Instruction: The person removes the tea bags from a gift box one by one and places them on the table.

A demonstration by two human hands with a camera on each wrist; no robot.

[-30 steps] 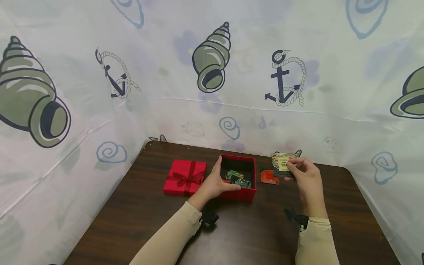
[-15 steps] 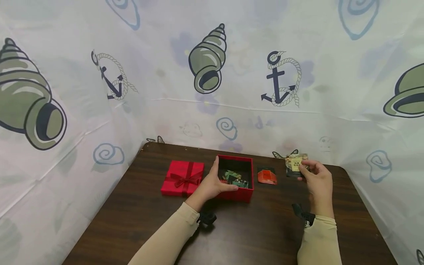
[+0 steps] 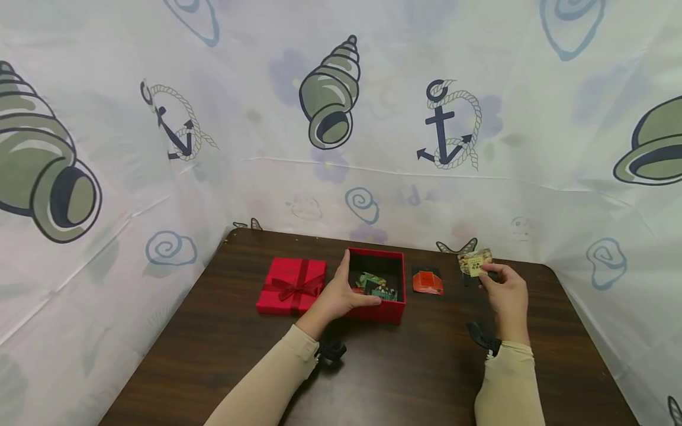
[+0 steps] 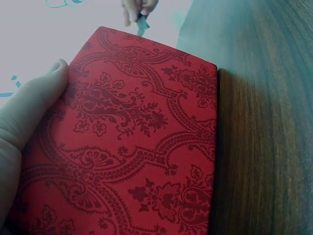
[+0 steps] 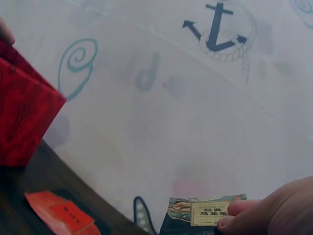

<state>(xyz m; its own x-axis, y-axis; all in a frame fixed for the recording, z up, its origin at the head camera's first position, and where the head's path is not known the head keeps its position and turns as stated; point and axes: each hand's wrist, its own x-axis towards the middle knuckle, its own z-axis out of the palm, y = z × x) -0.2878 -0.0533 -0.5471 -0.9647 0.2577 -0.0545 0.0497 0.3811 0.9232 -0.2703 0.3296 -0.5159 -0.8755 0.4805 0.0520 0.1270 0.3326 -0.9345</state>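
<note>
My left hand [image 3: 338, 299] holds an open red gift box [image 3: 386, 312] at its left front corner, thumb along the front wall and fingers at the left side. The left wrist view shows the thumb against the box's patterned wall [image 4: 122, 137]. Several green and dark packets [image 3: 379, 289] lie inside the box. At the right, my right hand [image 3: 508, 296] pinches a dark tea sachet [image 3: 473, 260] with a pale yellow label by its right side; its lower part is dim. An orange and dark sachet [image 3: 428, 282] lies on the table between box and right hand.
Left of the box lies its red lid [image 3: 285, 272] with a dark red ribbon bow. The dark wooden table [image 3: 405, 373] ends against a printed cloth backdrop [image 3: 256, 201] behind and at the sides.
My right hand has carried the tea sachet to the right, away from above the orange sachet, and the sachet has since tilted. My left hand stays on the box. The head view has shifted slightly.
</note>
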